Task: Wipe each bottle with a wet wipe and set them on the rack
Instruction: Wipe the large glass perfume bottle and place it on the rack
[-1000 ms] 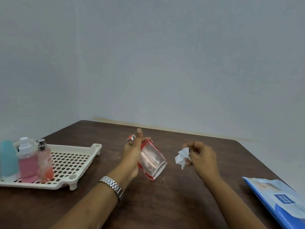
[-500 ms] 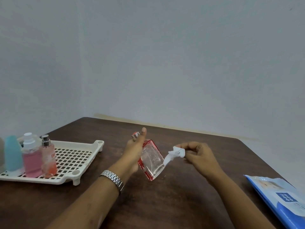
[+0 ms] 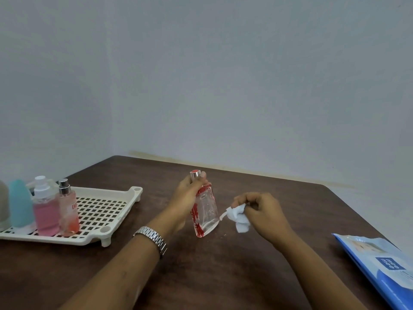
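From the head camera, the left hand grips a clear bottle with red edges, fingers curled round its neck and upper body, the thumb tip up beside the silver cap. The bottle stands nearly upright, leaning a little, over the middle of the brown table; whether its base touches the wood cannot be told. The right hand pinches a crumpled white wipe between thumb and curled fingers, just to the right of the bottle, with a thin corner of the wipe reaching toward the bottle's lower right edge. A metal watch sits on the left wrist.

On the left side of the table lies a cream rack with a slotted floor. At its left end stand a pink bottle with a white spray top, a smaller bottle with a silver top just beside it, and a teal bottle; a grey shape is cut off by the frame edge. A blue pack of wipes lies at the right near corner, well apart from the hands
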Available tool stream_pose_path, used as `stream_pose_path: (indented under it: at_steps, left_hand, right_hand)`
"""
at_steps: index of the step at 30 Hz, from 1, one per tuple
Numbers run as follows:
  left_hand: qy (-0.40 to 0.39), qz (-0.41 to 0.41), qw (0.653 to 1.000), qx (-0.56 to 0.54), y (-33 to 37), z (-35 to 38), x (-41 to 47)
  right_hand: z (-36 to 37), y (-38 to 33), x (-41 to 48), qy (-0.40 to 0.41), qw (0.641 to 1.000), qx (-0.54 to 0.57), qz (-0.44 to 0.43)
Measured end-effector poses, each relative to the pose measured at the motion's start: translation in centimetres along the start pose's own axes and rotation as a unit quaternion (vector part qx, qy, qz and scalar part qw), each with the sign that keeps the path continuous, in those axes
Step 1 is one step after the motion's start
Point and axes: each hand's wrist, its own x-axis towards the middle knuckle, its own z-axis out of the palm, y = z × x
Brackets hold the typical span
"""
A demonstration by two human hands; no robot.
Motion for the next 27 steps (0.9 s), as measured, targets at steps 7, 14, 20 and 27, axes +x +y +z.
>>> stream_pose_path:
  at_steps: [7, 14, 20, 27]
  left_hand:
    - [-0.041, -0.013, 0.996, -0.082, -0.4, -0.3, 0.0]
    - [-0.089, -0.034, 0.986, -0.136, -0.8, 0.6, -0.6]
    - [-0.07, -0.076, 0.973, -0.206, -1.4, 1.7, -0.8]
    - [-0.055, -0.098, 0.965, -0.235, -1.9, 1.9, -0.7]
  right_hand:
    - [0.6, -1.1, -0.6, 0.006, 0.997, -0.036, -0.061]
    - [1.4, -0.9, -0.5, 0.145, 0.969, -0.142, -0.142]
    - [3.3, -1.6, -1.3, 0.106, 0.964, -0.132, -0.207]
    - [4.5, -1.6, -1.7, 0.132, 0.973, -0.05, -0.182]
